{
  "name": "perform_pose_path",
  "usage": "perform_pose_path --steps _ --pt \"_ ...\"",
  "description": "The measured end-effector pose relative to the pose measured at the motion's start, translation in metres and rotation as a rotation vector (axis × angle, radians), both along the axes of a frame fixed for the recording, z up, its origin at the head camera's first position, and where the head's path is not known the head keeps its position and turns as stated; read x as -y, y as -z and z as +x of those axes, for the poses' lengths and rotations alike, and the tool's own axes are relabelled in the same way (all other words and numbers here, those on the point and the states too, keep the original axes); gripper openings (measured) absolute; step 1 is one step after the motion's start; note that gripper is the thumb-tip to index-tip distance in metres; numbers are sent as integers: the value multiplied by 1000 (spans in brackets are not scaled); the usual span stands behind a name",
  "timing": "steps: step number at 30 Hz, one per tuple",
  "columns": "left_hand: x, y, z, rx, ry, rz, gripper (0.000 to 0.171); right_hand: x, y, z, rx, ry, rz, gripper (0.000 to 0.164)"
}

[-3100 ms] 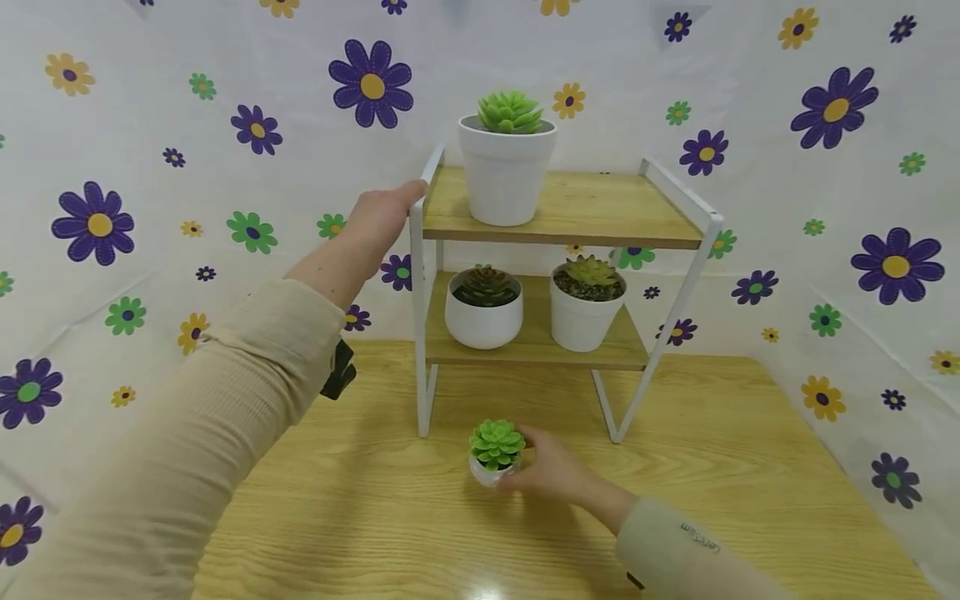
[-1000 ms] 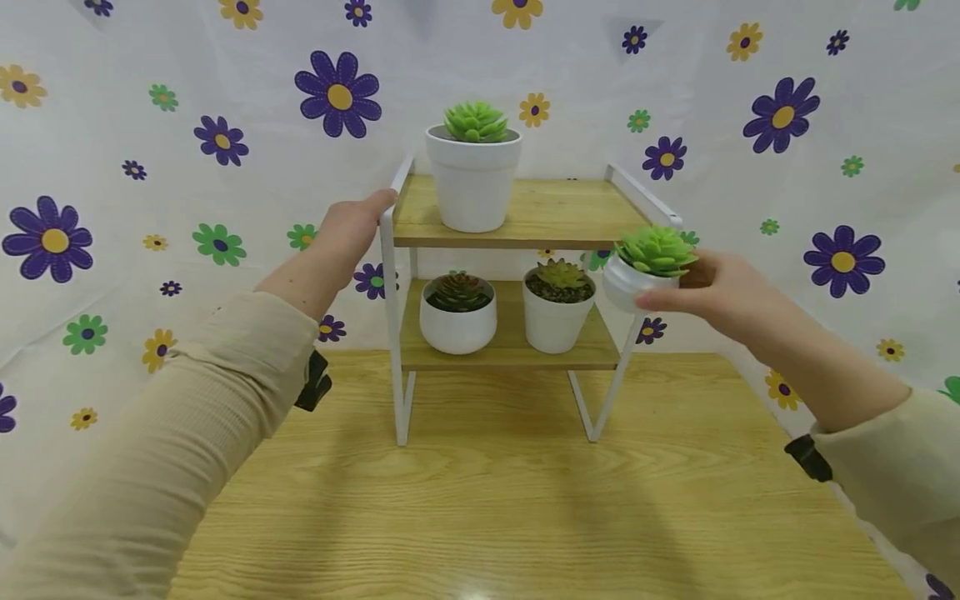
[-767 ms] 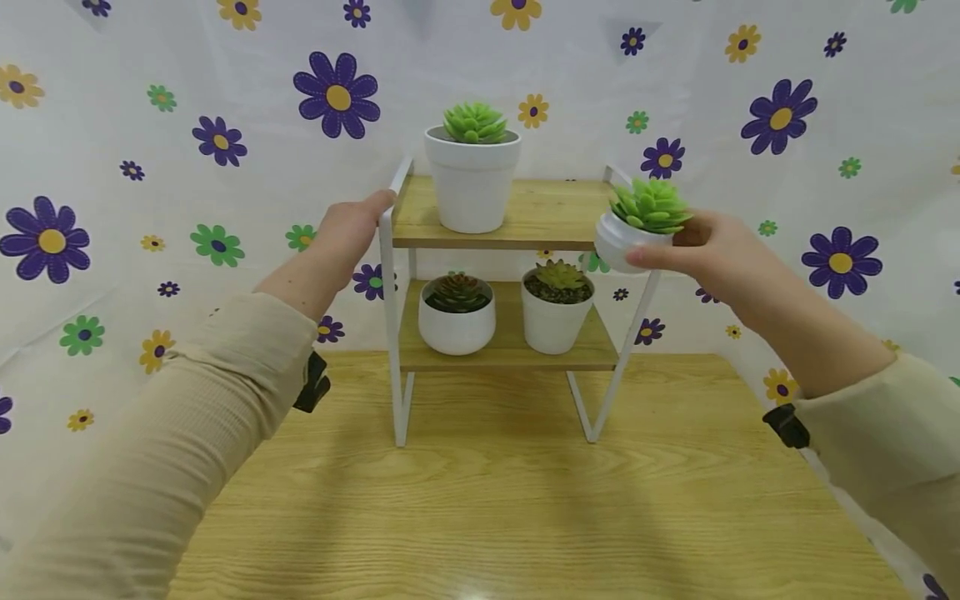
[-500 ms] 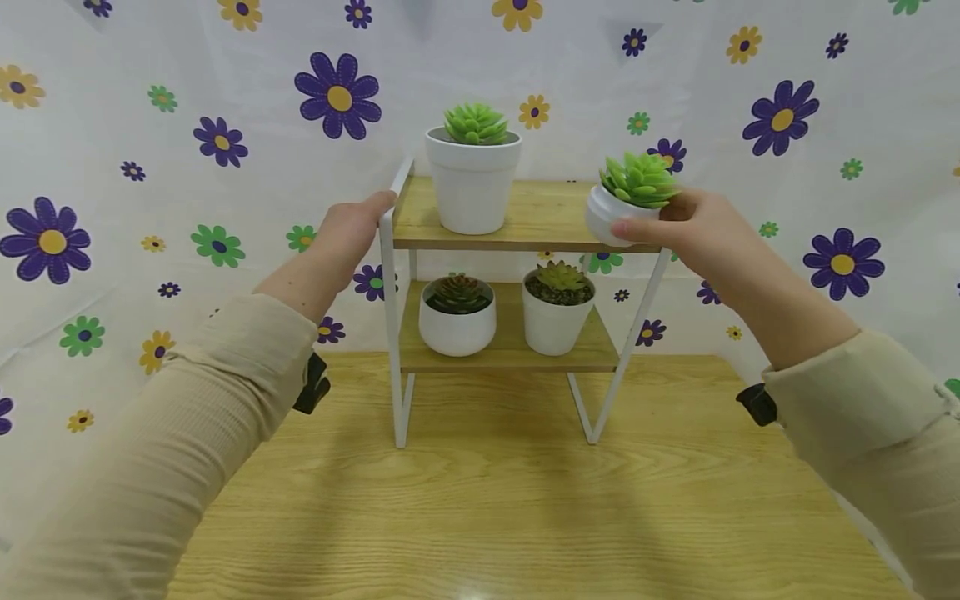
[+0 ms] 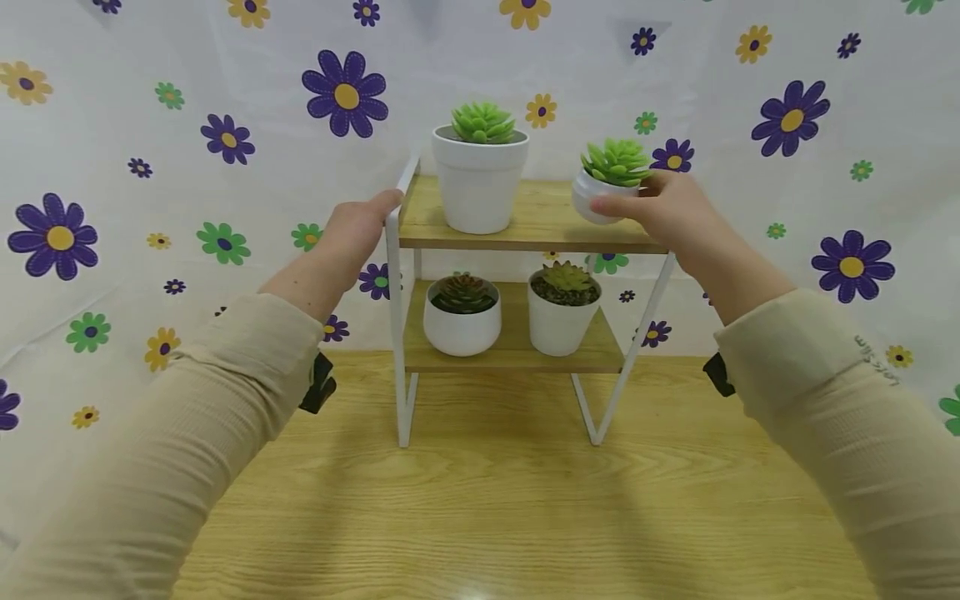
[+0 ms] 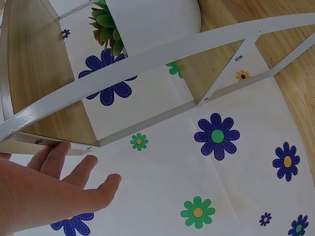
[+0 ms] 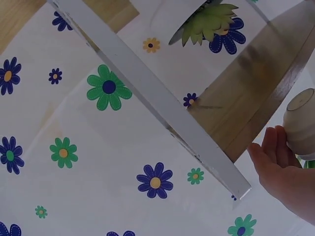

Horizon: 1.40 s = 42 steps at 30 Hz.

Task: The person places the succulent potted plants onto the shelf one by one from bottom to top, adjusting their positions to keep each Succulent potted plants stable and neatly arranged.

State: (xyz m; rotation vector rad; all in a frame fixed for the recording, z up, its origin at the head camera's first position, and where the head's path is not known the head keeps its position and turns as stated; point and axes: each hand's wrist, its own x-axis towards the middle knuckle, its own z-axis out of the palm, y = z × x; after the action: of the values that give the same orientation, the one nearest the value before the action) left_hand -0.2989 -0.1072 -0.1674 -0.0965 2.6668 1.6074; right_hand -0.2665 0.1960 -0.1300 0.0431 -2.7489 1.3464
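Observation:
In the head view my left hand point(image 5: 354, 242) holds the upper left rail of a two-tier shelf point(image 5: 543, 243) with white metal legs. The left wrist view shows its fingers point(image 6: 81, 172) against the underside of that rail, some only loosely bent. My right hand point(image 5: 678, 218) pinches a small white pot with a bright green succulent point(image 5: 615, 162), thumb in front, over the right part of the top board. In the right wrist view the pot's base point(image 7: 301, 101) shows, apart from the board's edge. A larger potted succulent point(image 5: 480, 187) stands on the top tier's left.
On the lower tier stand a round white pot with a dark succulent point(image 5: 462, 321) and a tapered white pot with a yellowish succulent point(image 5: 564, 317). The shelf stands on a wooden table point(image 5: 480, 500). Flower-printed cloth point(image 5: 247, 192) hangs behind and beside it.
My right hand took the small potted succulent from the table, lifted it past the shelf's right side, then moved it leftward over the top board. The left hand stays on the rail.

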Motion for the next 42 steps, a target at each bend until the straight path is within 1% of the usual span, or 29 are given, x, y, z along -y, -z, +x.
perform_pose_path --steps 4,10,15,18,26,39,42 --pt "-4 2 0 8 9 4 74 3 4 -8 19 34 41 75" --pt "-7 2 1 0 14 -3 73 10 7 -15 38 62 98 84" --pt "-8 1 2 -7 11 -5 72 14 8 -21 41 84 82 80" --pt "-8 1 3 -7 11 0 71 15 9 -23 59 101 79 81" --pt "-10 1 5 -10 10 2 72 13 10 -23 68 114 118 86" --pt "-11 1 7 13 -3 1 72 12 12 -22 67 99 112 85" --pt "-11 1 6 14 -6 7 73 13 12 -22 63 97 103 88"
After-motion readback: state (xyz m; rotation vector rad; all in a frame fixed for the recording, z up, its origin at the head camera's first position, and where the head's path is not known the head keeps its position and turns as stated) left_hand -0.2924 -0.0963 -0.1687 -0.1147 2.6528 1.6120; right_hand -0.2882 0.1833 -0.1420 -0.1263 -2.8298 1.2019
